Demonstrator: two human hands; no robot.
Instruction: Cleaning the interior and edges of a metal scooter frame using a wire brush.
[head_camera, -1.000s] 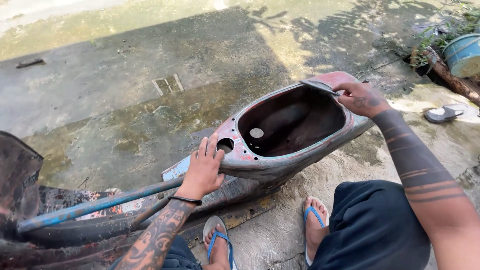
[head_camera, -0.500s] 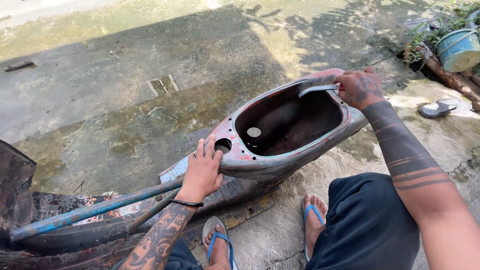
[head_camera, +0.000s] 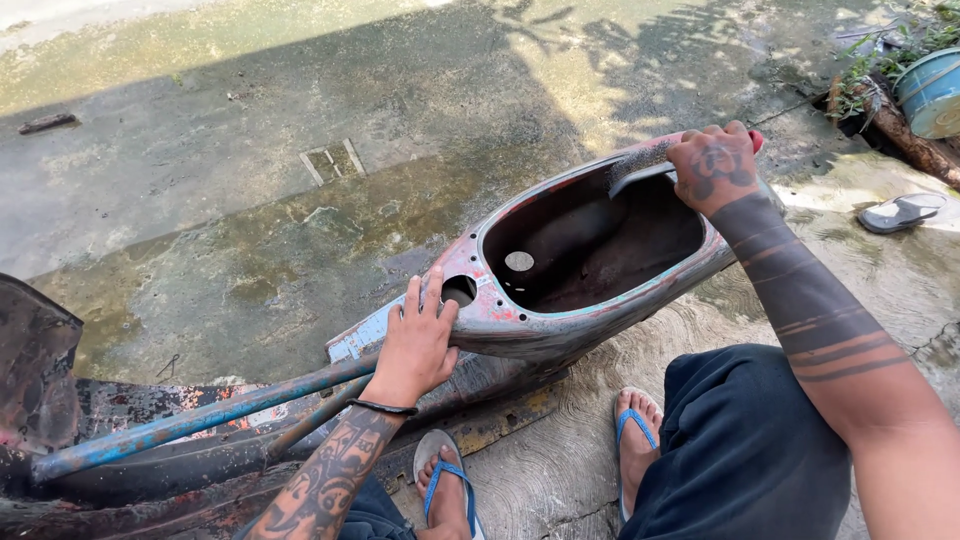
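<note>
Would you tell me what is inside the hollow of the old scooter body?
Inside the scooter body the rusty hollow shows one small pale round disc on its floor. The far end beneath the right hand is covered.

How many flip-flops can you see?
3. One blue-strapped flip-flop is on the foot below the left hand, another is on the other foot, and a grey one lies loose at the right. More may be hidden.

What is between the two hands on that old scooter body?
In the head view, the big dark hollow of the scooter shell lies between the left hand and right hand, plus a small round hole.
</note>
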